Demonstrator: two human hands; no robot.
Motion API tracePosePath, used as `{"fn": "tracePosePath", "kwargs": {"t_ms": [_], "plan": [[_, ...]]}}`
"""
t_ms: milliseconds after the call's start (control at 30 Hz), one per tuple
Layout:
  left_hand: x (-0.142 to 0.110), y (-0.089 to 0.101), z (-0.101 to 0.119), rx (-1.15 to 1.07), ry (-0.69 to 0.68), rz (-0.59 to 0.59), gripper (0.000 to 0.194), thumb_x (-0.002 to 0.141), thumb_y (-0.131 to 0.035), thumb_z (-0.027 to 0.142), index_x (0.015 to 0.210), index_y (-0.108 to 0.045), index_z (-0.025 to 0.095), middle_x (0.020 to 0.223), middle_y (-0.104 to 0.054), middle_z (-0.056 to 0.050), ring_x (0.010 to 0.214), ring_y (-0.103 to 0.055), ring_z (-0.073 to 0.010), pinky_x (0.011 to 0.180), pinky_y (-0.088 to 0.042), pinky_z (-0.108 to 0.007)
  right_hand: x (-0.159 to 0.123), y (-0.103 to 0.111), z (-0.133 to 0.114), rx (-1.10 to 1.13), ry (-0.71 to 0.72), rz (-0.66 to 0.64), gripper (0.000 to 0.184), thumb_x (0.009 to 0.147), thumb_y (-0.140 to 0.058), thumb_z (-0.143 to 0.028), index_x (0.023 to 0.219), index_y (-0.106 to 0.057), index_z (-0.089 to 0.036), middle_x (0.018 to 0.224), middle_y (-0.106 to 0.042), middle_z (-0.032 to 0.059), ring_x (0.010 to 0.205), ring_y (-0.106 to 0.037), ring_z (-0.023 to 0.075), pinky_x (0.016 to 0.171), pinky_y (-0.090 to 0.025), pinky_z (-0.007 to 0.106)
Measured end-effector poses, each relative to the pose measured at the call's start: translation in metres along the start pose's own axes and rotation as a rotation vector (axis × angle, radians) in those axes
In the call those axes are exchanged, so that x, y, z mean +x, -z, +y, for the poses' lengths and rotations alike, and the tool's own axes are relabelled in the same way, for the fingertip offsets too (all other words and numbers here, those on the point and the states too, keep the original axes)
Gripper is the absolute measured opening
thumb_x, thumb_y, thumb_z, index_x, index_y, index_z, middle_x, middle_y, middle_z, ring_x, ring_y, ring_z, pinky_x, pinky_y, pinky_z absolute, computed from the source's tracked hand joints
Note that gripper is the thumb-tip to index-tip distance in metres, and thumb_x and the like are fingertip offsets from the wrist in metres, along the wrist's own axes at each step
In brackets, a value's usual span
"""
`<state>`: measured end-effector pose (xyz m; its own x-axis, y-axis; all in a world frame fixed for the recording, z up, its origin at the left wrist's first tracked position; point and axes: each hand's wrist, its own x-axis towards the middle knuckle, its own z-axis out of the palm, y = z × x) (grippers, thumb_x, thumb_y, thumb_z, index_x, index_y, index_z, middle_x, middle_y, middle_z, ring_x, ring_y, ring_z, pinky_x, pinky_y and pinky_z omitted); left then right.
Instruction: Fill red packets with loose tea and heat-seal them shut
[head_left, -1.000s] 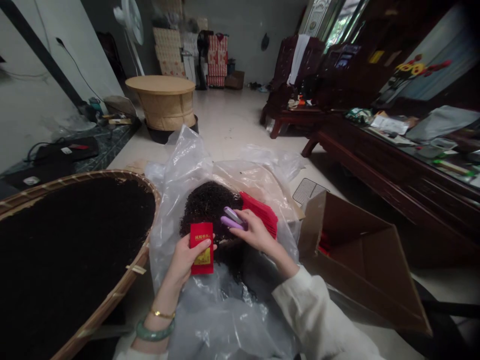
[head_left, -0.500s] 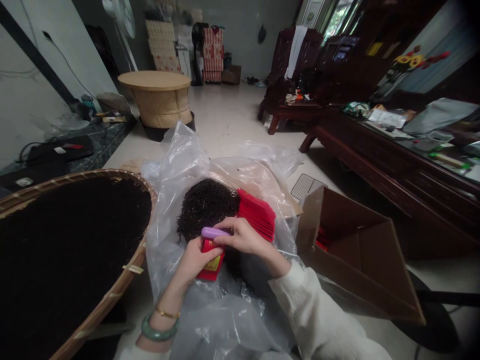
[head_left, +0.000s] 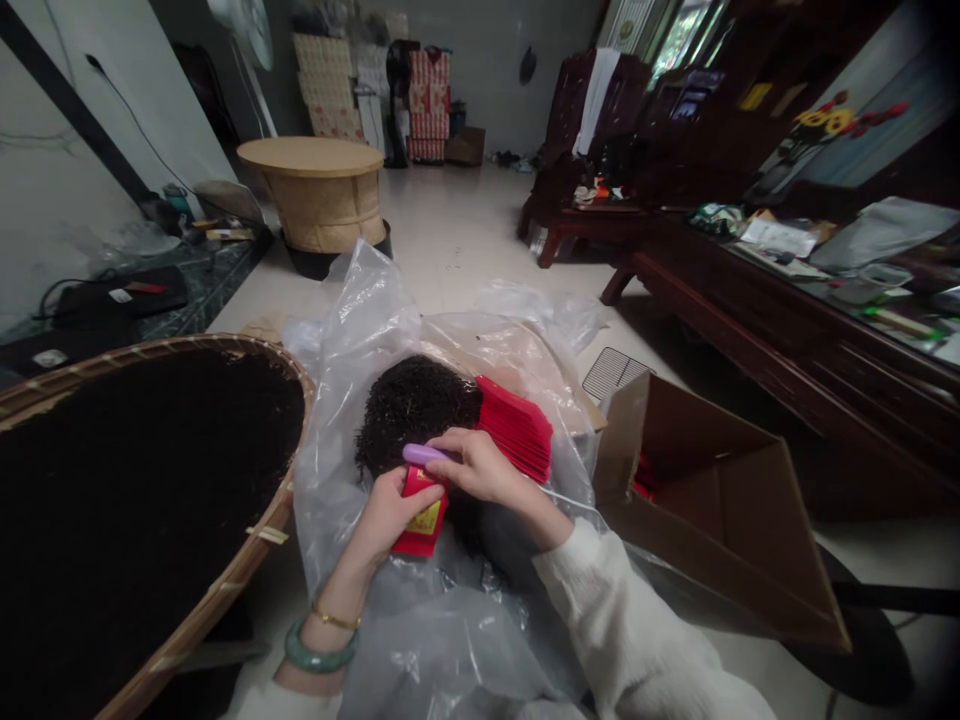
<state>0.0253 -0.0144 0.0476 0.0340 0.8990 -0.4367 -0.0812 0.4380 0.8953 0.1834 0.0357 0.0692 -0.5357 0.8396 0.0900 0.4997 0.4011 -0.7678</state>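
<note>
My left hand is closed on a red packet with a yellow label, its thumb lying across the front. In my right hand is a small purple rounded device that looks like a hand-held bag sealer. It sits crosswise at the packet's top edge; whether it clamps the packet I cannot tell. Just beyond my hands rises a heap of dark, twisted tea leaves on a clear plastic sheet. A fanned stack of red packets lies right of the heap.
To the left stands a wide woven tray full of dark leaves. An open cardboard box with something red inside is at the right. Farther off are a round wicker stand, a wire rack and a dark wooden table.
The purple sealer and my right hand have shifted slightly up, and more of the packet's top shows. My left hand still holds the red packet in nearly the same place.
</note>
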Motion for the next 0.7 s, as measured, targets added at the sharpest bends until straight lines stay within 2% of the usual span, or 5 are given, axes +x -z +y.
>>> {"fn": "tracePosePath", "kwargs": {"t_ms": [700], "plan": [[0.0011,-0.0008,0.0010,-0.020,-0.012,-0.023,0.042,0.048,-0.085,0.039,0.075,-0.065,0.014,0.066,-0.071,-0.002,0.059,-0.064,-0.0178,0.059,-0.048,-0.028,-0.0001,0.0037,-0.0031,-0.016,-0.025,-0.005,0.025,0.088,-0.065,-0.030,0.110,-0.073,-0.021,0.089,-0.069,0.0034,0.080,-0.061,0.0155,0.071,-0.042,0.024]]}}
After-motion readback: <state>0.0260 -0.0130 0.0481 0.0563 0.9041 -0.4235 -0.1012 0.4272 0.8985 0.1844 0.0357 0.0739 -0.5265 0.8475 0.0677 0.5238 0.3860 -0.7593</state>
